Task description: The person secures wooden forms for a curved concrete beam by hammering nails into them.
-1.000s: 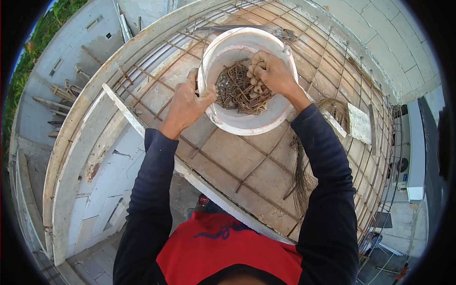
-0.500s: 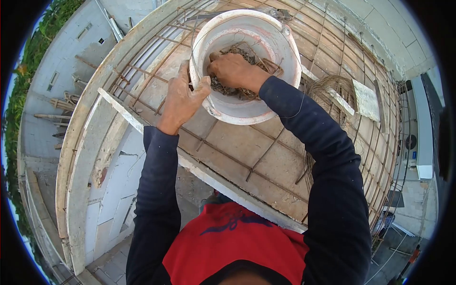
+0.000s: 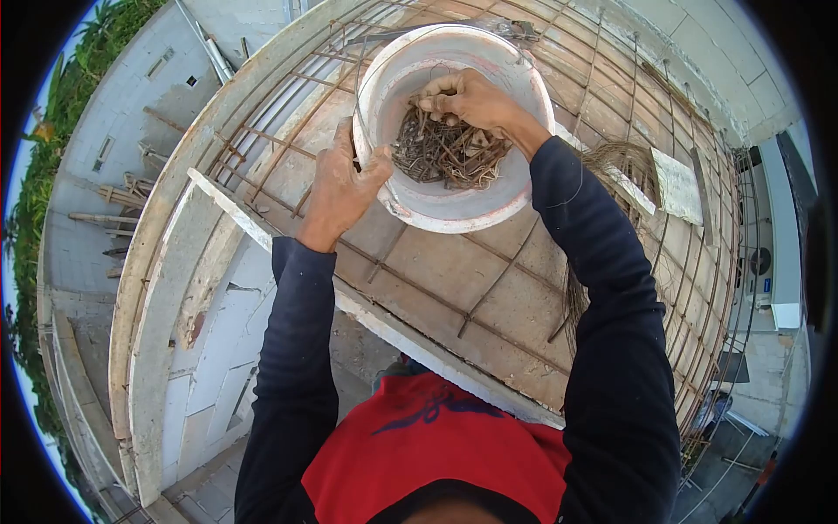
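Note:
A white bucket (image 3: 428,218) with reddish smears and a thin wire handle stands on the rebar grid. Inside it lies a heap of thin, rusty metal pieces (image 3: 454,159), too tangled to tell whether nails or wire bits. My left hand (image 3: 342,194) is closed on the bucket's left rim, thumb on the near side. Inside the bucket, my right hand (image 3: 476,103) is above the far part of the heap with its fingers curled together; what they hold, if anything, cannot be made out.
Rusty rebar (image 3: 515,345) crosses the boarded deck under the bucket. Right of it lie a coil of thin wire (image 3: 624,162) and a pale flat piece (image 3: 676,185). A board edge (image 3: 428,354) runs between my body and the deck. Curved formwork (image 3: 161,323) rises at left.
My right hand has lifted from the heap and shifted right and toward the bucket's far side, uncovering more metal pieces. My left hand keeps its hold on the rim.

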Demonstrator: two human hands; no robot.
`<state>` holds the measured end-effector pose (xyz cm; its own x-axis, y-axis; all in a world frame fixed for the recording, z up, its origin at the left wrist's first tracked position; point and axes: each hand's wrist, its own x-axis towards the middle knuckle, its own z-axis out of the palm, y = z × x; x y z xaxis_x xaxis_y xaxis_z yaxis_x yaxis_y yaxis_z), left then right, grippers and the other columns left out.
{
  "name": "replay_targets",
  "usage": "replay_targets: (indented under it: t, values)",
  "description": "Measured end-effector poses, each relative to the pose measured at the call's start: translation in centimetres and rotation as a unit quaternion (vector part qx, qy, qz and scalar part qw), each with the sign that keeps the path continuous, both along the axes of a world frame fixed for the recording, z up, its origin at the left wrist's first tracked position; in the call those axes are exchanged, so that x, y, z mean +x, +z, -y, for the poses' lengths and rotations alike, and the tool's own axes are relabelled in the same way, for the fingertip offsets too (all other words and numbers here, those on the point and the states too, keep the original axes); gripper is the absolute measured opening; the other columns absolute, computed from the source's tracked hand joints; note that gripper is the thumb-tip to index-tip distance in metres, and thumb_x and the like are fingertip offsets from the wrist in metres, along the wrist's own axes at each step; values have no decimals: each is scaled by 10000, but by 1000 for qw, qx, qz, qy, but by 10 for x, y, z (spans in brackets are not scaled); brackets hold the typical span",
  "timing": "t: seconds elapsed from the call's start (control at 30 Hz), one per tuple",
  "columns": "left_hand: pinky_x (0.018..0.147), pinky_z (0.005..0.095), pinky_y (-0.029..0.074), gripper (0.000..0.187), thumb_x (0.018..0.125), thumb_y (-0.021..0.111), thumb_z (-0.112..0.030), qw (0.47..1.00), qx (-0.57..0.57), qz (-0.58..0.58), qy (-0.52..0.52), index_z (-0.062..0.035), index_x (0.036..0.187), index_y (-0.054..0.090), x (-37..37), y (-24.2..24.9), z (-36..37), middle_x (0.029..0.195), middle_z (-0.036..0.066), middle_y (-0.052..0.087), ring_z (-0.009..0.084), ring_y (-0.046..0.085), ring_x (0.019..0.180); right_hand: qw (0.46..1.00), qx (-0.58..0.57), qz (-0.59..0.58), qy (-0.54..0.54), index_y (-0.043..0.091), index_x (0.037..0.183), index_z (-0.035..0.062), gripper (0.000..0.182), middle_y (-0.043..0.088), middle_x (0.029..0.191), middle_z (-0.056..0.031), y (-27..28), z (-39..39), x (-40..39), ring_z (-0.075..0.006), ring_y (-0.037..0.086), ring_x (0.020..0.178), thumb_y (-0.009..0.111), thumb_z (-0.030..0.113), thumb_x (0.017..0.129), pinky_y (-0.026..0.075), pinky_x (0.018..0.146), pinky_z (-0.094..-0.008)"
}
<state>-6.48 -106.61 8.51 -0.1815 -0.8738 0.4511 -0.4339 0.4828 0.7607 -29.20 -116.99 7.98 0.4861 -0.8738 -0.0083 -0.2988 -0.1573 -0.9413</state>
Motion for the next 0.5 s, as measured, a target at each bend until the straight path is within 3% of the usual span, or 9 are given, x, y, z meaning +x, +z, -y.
replay_targets:
  t: [0.13, 0.37, 0.4, 0.43, 0.47, 0.5]
  values:
    - [625, 342, 517, 575, 831, 608, -187, 1000, 11, 4, 6, 210, 1203, 422, 1, 0, 2, 789, 257, 655, 263, 673, 687, 994, 72, 86, -6, 653, 972, 71, 215, 642, 880, 13, 19, -16, -12, -66, 591, 789, 671, 265, 883, 495, 687, -200]
    - [628, 340, 517, 594, 835, 600, -188, 1000, 17, -18, 6, 223, 1216, 405, 1, -2, 3, 793, 265, 653, 251, 671, 693, 988, 82, 127, -29, 658, 962, 72, 219, 641, 872, 0, 27, -30, -24, -68, 605, 802, 688, 267, 866, 499, 678, -217]
    - [628, 340, 517, 594, 835, 600, -188, 1000, 17, -18, 9, 223, 1216, 405, 1, -1, 2, 793, 265, 653, 251, 671, 693, 995, -10, -48, -90, 655, 959, 58, 209, 643, 872, -35, 34, -32, -25, -111, 619, 802, 689, 236, 855, 499, 670, -249]
    - [631, 342, 519, 582, 832, 606, -189, 1000, 15, -6, 9, 216, 1205, 418, 1, -1, 1, 796, 263, 656, 257, 673, 694, 959, -102, -221, -147, 651, 956, 44, 199, 646, 873, -69, 39, -34, -24, -154, 633, 802, 689, 205, 844, 500, 662, -280]
    - [634, 345, 520, 569, 829, 611, -189, 1000, 14, 6, 8, 209, 1193, 431, 1, -1, 0, 800, 261, 658, 264, 676, 696, 872, -343, -288, -197, 644, 958, 26, 185, 649, 860, -146, 29, -34, -21, -279, 638, 804, 671, 143, 817, 493, 681, -369]
    - [634, 345, 520, 569, 829, 611, -189, 1000, 19, 8, 9, 209, 1193, 431, 1, 1, -2, 800, 261, 658, 264, 676, 696, 874, -338, -288, -195, 644, 958, 26, 185, 649, 860, -146, 24, -36, -16, -279, 638, 804, 671, 143, 817, 493, 681, -369]
